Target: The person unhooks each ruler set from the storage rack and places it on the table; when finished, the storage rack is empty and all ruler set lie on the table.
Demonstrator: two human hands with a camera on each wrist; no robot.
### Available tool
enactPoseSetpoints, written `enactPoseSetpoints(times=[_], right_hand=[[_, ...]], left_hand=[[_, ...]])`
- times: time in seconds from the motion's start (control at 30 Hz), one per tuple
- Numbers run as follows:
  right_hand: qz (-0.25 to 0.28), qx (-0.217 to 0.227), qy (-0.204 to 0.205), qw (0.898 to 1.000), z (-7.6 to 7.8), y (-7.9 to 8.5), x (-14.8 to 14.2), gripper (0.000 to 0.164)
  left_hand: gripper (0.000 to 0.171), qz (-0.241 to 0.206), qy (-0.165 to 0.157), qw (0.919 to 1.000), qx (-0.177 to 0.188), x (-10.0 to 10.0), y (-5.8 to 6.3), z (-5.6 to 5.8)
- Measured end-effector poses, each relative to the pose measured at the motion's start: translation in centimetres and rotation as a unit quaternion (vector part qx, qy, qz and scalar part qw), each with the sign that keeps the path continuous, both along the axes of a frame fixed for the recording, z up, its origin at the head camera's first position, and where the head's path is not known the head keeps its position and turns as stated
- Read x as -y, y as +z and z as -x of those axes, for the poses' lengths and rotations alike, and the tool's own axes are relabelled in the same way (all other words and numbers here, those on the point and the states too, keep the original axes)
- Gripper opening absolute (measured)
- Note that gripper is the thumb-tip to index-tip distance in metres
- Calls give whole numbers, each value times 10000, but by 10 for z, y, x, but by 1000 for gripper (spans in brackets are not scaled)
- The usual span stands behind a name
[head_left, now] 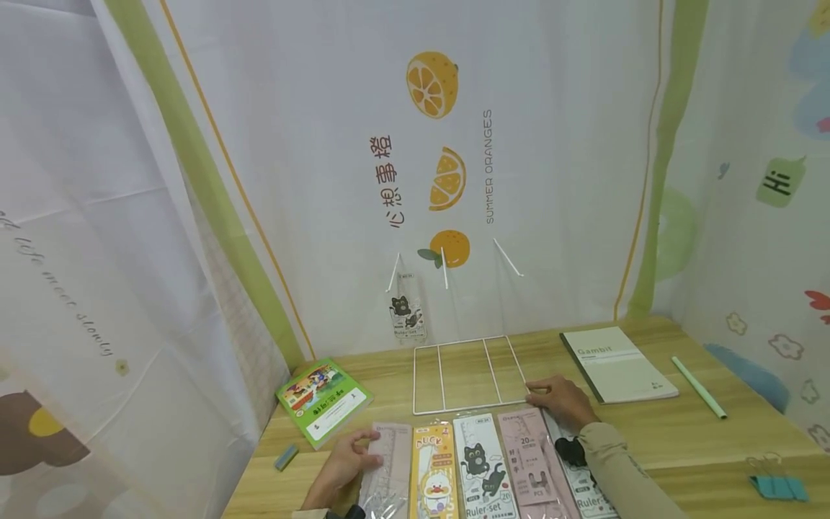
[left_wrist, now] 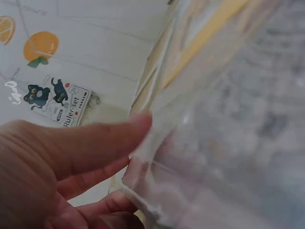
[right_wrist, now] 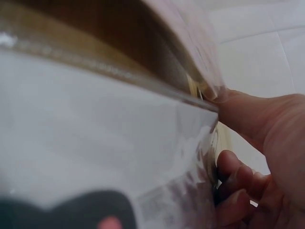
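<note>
My left hand (head_left: 342,465) pinches the left edge of a pink ruler-set pack (head_left: 392,461) in clear plastic; in the left wrist view its thumb lies over the blurred edge with fingers below. At the row's other end, my right hand (head_left: 565,404) grips the top of a white ruler-set pack (head_left: 586,490) with a black cat print. Between them lie a yellow duck pack (head_left: 433,468), a white cat pack (head_left: 476,454) and another pink pack (head_left: 528,454). The right wrist view shows the thumb between a pink and a white pack (right_wrist: 95,129).
Behind the packs is a white wire rack (head_left: 470,411) with projecting hooks; one ruler-set pack (head_left: 407,310) hangs from the left hook. A green book (head_left: 324,400) and blue eraser (head_left: 286,458) lie left. Rightward are a notebook (head_left: 619,364), green pen (head_left: 699,387) and teal binder clip (head_left: 778,488).
</note>
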State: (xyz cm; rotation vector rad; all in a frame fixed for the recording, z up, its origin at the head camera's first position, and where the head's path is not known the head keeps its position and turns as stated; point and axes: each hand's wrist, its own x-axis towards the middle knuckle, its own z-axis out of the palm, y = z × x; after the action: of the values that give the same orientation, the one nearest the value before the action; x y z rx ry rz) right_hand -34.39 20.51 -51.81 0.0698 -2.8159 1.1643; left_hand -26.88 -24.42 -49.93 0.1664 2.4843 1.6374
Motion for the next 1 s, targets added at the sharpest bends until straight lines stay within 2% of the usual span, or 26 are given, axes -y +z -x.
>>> enactPoseSetpoints(times=[0.23, 0.33, 0.43, 0.53, 0.67, 1.0], right_hand=[[-29, -78, -14, 10000, -3, 1, 1, 40], [-82, -167, 21, 9998, -2, 1, 1, 40], [-108, -207, 56, 9997, -1, 0, 0, 40], [-111, -179, 66, 9998, 0, -1, 0, 40], [-87, -108, 62, 9999, 2, -3, -1, 42], [-39, -39, 42, 10000, 4, -5, -1, 43]], left_hand=[[62, 885, 149, 9944, -550, -10, 0, -5], [66, 1369, 177, 9876, -743, -13, 2, -8], [66, 1940, 202, 9769, -870, -16, 3, -9], [65, 2315, 225, 9693, -796, -18, 4, -9], [65, 2467, 262, 9667, -625, -18, 5, -8], [68, 2259, 265, 9726, -488, -19, 7, -9]])
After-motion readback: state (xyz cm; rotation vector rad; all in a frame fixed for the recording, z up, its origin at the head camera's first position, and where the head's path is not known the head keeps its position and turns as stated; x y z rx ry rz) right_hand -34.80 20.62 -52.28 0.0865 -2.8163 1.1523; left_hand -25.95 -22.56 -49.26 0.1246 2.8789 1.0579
